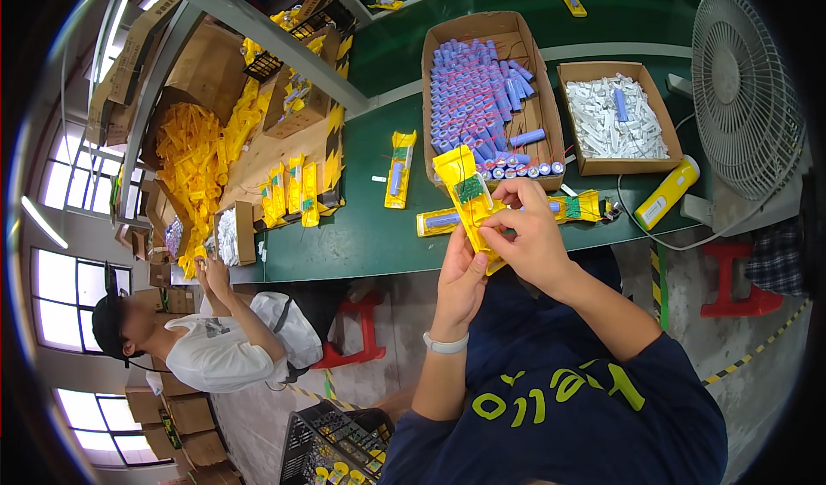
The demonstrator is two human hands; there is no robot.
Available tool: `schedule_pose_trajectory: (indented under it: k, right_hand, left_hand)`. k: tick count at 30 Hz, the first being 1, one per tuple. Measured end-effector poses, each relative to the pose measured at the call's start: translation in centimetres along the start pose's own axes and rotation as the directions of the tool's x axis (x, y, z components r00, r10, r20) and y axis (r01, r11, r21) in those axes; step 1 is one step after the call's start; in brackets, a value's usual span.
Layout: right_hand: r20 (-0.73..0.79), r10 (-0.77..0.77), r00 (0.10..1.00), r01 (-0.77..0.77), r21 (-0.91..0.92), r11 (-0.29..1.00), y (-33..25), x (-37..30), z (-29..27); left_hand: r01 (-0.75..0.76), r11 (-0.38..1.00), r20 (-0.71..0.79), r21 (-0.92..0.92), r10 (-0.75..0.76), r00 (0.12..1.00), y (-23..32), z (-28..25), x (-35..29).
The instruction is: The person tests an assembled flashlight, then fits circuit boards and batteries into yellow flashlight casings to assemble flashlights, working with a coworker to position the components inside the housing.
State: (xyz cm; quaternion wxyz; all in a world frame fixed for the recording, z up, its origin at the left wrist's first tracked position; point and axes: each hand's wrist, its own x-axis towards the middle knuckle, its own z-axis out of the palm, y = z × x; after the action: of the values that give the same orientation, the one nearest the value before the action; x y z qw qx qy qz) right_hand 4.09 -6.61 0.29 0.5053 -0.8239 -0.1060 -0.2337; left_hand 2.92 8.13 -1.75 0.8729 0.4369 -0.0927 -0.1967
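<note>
My left hand (462,285) grips the lower end of a long yellow plastic casing (451,167), tilted over the table's near edge. A small green circuit board (471,190) sits inside the casing. Above its lower half my right hand (532,236) is closed, thumb and fingertips pinched together; what lies between them is hidden. Behind my hands, another yellow casing (583,205) lies crosswise, with a purple battery cell (443,220) showing at its left part. Further left on the green table rests one more filled casing (399,171).
A cardboard box of purple cells (551,154) stands beyond my hands. To its right are a box of white strips (571,72), a yellow bottle-like container (668,194) and a fan (742,89). At left, a co-worker (228,339) handles yellow parts. A black crate (297,446) stands below.
</note>
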Motion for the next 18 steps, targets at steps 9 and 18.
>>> schedule_pose_trajectory:
  k: [9, 18]
  right_hand:
    - [0.045, -0.001, 0.999, 0.000, 0.028, 1.000, 0.6, 0.4, -0.4]
    - [0.313, 0.171, 0.934, -0.269, 0.303, 0.914, 2.9, 1.5, -1.8]
  left_hand:
    - [0.030, 0.999, 0.022, -0.013, -0.029, 0.999, 0.0, -0.7, 0.5]
    - [0.019, 0.999, -0.003, -0.026, -0.020, 1.000, -0.3, -0.5, 0.8]
